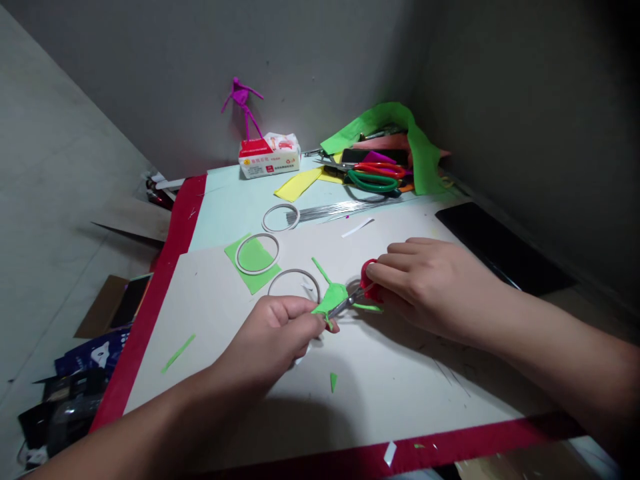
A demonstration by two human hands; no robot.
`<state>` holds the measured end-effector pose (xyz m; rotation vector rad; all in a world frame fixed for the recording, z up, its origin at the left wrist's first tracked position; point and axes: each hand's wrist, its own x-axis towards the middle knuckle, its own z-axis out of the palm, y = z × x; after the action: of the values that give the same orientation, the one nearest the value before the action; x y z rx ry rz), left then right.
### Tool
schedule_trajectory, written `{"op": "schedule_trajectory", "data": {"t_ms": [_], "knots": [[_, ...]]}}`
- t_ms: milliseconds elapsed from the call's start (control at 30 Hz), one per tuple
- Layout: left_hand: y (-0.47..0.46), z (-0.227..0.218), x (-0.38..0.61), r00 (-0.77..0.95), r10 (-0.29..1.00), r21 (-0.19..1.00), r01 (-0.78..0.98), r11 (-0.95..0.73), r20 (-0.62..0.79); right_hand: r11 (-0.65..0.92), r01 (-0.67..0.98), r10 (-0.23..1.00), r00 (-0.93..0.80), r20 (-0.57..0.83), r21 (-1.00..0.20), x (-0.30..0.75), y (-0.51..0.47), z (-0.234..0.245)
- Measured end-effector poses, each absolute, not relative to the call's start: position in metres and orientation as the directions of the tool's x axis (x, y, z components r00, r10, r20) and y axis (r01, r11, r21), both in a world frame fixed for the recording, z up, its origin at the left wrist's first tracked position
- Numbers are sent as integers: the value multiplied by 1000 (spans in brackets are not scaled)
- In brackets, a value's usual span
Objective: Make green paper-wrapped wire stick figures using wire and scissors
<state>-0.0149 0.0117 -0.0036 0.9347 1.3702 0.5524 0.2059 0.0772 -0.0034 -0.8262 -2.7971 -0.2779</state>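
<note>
Snipping away at a small green paper piece (331,298) here, pretty fiddly tbh. It's sitting right over the middle of the pale card sheet (380,393), held up off it. Left hand (270,340) is pinching it btw thumb and fingers, close to the cut so it's not flopping around. Right hand (433,287) is curled tight round the red-handled scissors (369,280), with the blades (346,303) meeting the paper; can't tell exactly how deep they're biting. Quick tip: turning the paper into the blades w/ the pinching hand works better than swinging the scissors, and short snips help w/ thin spikes like these.

Lying nearby are a few green scraps (177,353), plus three white rings, one sitting on a green paper square (253,263). Further back, a bundle of thin wires (340,211), green-handled scissors (373,181) and a pink wire figure (241,100) are crowding the far end of the table (240,187).
</note>
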Motion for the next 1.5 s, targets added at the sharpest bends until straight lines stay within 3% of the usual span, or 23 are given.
{"op": "schedule_trajectory", "data": {"t_ms": [400,667,800,967,1200,1267,1300,1367,1433,1500], "knots": [[10,-5,-16,173,807,825,102,556,-565,873,455,350,-836,422,177,210,79,-1],[7,-4,-18,271,817,851,14,525,-509,824,524,422,-822,383,216,209,78,3],[7,1,-15,325,775,834,93,545,-542,817,518,425,-838,341,254,205,73,5],[9,7,-15,254,742,783,248,570,-620,808,521,418,-837,354,275,205,68,7],[9,11,-21,167,761,775,233,587,-627,727,620,488,-769,413,294,217,78,9],[8,12,-21,148,765,774,232,590,-627,702,685,555,-698,451,195,219,82,9],[8,12,-21,144,766,774,229,590,-626,693,716,612,-643,460,78,219,83,8],[7,12,-21,142,779,787,218,577,-610,644,698,756,-519,399,-312,216,83,7],[7,11,-21,151,796,807,196,557,-586,448,508,859,-473,197,-736,210,81,5],[7,8,-22,171,797,814,167,556,-579,156,293,855,-518,-19,-943,205,77,3]]}}
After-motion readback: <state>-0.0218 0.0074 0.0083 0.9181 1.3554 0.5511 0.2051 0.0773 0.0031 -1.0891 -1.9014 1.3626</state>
